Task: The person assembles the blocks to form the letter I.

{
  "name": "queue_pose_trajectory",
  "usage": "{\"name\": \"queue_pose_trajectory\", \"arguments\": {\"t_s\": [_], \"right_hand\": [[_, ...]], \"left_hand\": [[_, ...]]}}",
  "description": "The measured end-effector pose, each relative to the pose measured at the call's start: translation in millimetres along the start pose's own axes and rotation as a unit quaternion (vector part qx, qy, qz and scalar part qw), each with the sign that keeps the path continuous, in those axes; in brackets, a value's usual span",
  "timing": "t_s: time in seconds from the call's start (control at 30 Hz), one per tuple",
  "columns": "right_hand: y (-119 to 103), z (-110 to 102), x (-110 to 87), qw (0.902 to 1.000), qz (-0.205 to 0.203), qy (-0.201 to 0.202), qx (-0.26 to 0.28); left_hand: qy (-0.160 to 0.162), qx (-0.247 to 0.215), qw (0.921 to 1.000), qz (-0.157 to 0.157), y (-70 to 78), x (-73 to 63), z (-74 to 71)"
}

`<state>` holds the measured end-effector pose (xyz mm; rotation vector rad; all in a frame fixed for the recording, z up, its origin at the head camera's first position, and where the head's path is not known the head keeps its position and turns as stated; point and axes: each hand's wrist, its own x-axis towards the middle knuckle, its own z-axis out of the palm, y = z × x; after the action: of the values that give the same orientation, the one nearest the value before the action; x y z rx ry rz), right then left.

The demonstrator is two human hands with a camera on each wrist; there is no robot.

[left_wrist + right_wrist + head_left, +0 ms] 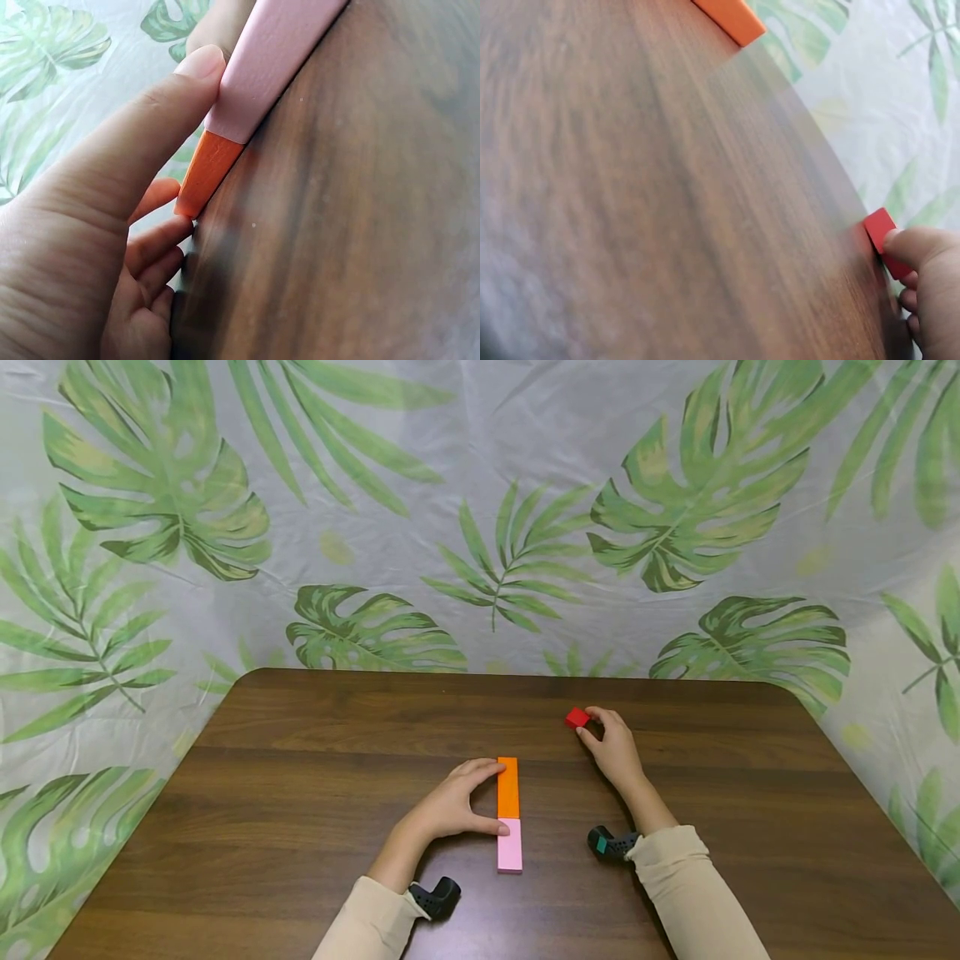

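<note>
An orange block (pixel 507 787) and a pink block (pixel 509 846) lie end to end on the table in the head view, forming one straight strip. My left hand (pixel 452 802) is spread along their left side. Its thumb (pixel 201 66) touches the pink block, while fingertips (pixel 180 225) rest at the far end of the orange one. Farther back and to the right, my right hand (pixel 618 748) pinches a small red block (pixel 577 718) between thumb and fingers. In the right wrist view the red block (pixel 885 238) shows beyond the thumb, partly covered by it.
The brown wooden table (pixel 337 718) has rounded back corners. Behind it hangs a leaf-patterned cloth (pixel 525 443). A dark wrist device (pixel 438 897) is worn on the left wrist and another dark device (pixel 609 843) on the right.
</note>
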<state>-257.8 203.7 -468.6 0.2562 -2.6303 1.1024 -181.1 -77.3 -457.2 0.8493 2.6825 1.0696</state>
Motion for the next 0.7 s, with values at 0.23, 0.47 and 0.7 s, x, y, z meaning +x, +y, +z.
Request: {"name": "queue_pose_trajectory", "arguments": {"t_s": [0.23,0.47,0.7], "right_hand": [[-3.0,-0.3,-1.1,0.9999,-0.007,0.011,0.0],[-7.2,0.0,-2.4,0.9994,-0.025,0.016,0.016],[-11.7,5.9,-3.1,0.999,-0.036,0.01,0.024]], "left_hand": [[0.0,0.003,1.0,-0.002,-0.3,0.3,0.0],[-0.001,0.002,1.0,-0.007,-1.6,1.3,0.6],[-0.001,0.004,1.0,-0.005,-1.2,0.8,0.1]]}}
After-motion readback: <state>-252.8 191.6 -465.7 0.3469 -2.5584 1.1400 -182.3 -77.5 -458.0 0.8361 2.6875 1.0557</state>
